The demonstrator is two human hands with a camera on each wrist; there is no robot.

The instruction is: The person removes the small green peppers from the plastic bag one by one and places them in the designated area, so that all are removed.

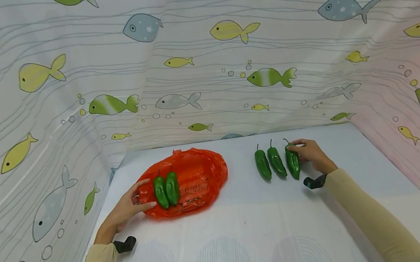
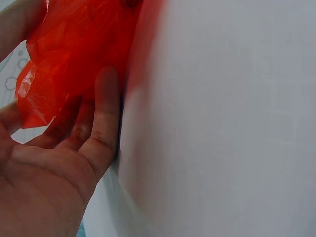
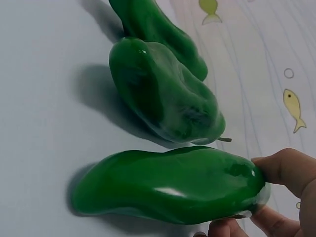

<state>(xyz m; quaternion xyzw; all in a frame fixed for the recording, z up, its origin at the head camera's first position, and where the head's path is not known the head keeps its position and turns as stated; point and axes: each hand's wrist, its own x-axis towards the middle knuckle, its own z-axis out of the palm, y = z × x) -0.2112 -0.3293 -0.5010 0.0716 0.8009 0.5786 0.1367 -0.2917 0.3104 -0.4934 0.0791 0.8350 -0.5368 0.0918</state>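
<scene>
At the right of the head view, my right hand pinches the stem end of the rightmost green pepper. In the right wrist view that pepper lies on the white surface, thumb and fingers at its top. Two more green peppers lie beside it on the left. My left hand is at the left edge of a red plastic bag, fingers spread. Some of its fingers reach against the bag's underside. Two green peppers lie on the bag.
A white table carries the bag and the peppers. Fish-patterned cloth rises behind and at both sides of it. A dark wrist device shows by the left wrist, another by the right.
</scene>
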